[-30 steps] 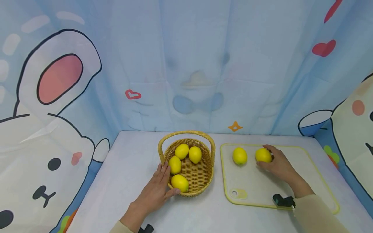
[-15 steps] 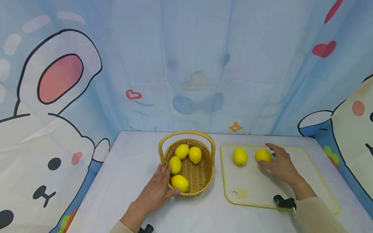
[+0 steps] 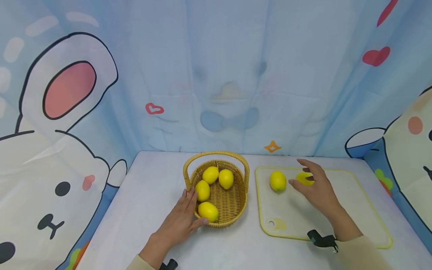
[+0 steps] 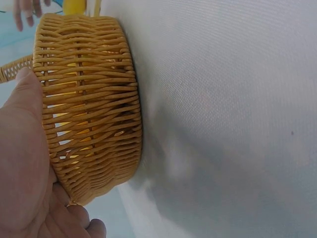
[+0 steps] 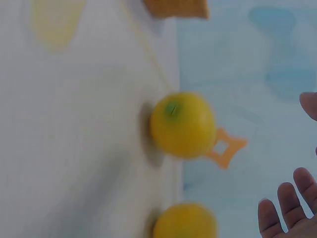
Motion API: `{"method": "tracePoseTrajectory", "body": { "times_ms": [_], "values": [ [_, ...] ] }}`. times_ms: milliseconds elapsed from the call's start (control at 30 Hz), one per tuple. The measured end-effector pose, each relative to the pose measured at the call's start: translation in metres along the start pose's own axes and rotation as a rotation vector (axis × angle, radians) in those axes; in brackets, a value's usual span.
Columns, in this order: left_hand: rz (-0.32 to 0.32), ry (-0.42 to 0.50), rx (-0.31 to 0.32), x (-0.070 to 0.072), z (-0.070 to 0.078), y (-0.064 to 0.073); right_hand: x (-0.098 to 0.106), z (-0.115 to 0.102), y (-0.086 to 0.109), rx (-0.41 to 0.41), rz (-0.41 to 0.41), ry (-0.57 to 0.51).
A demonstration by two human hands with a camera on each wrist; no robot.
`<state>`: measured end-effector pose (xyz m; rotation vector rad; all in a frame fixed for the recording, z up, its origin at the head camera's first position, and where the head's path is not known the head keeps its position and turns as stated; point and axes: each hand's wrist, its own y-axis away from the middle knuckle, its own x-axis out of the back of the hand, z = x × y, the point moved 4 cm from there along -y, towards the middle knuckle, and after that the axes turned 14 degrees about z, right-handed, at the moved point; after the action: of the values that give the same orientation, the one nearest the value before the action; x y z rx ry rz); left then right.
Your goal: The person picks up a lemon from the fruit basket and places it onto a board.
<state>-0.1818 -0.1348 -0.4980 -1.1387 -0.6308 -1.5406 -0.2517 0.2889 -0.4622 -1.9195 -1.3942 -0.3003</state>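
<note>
My left hand (image 3: 179, 219) rests against the near left rim of a round wicker basket (image 3: 233, 221), fingers straight along its side and thumb at the front. Several lemons lie in the basket, one lemon (image 3: 208, 212) closest to that thumb. Over the cutting board (image 3: 303, 221), my right hand (image 3: 318, 187) hovers with fingers spread and nothing held. It partly covers one lemon (image 3: 303, 178) on the board. Left of it lies another lemon (image 3: 278, 181), also seen whole as a lemon (image 5: 183, 125) in the right wrist view.
The basket's arched handle (image 3: 216, 153) stands upright. A printed curtain (image 3: 222, 75) hangs behind the white table (image 3: 148, 187). The board has a yellow rim and a holed corner grip (image 3: 276, 224). A black strap device (image 3: 322, 240) sits at my right wrist.
My right hand has let go of the right-hand lemon, opened, and lifted off it, shifting slightly left. That lemon stays on the board. The left hand has not moved.
</note>
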Motion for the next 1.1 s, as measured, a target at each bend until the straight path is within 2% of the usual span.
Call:
{"method": "tracePoseTrajectory", "body": {
  "times_ms": [167, 267, 433, 533, 633, 767, 933, 1100],
  "values": [
    [0.001, -0.004, -0.002, -0.001, -0.001, -0.001, -0.007, -0.043, 0.01, 0.094, 0.04, -0.156],
    [-0.001, -0.016, -0.004, -0.001, -0.002, -0.001, -0.014, -0.068, 0.017, 0.15, 0.028, -0.275],
    [-0.002, -0.049, -0.019, -0.001, -0.001, -0.002, -0.031, -0.1, 0.03, 0.198, -0.052, -0.431],
    [0.002, -0.083, -0.037, 0.0, -0.001, -0.001, -0.046, -0.115, 0.036, 0.21, -0.134, -0.512],
    [0.002, -0.123, -0.05, 0.002, 0.0, -0.001, -0.065, -0.127, 0.04, 0.175, -0.243, -0.522],
    [0.001, -0.158, -0.058, 0.002, 0.0, -0.001, -0.096, -0.136, 0.042, 0.074, -0.397, -0.493],
    [0.001, -0.175, -0.062, 0.002, 0.0, -0.002, -0.135, -0.136, 0.042, -0.032, -0.59, -0.484],
    [0.0, -0.166, -0.065, 0.001, 0.0, -0.003, -0.159, -0.134, 0.042, -0.068, -0.732, -0.466]
  ]
}}
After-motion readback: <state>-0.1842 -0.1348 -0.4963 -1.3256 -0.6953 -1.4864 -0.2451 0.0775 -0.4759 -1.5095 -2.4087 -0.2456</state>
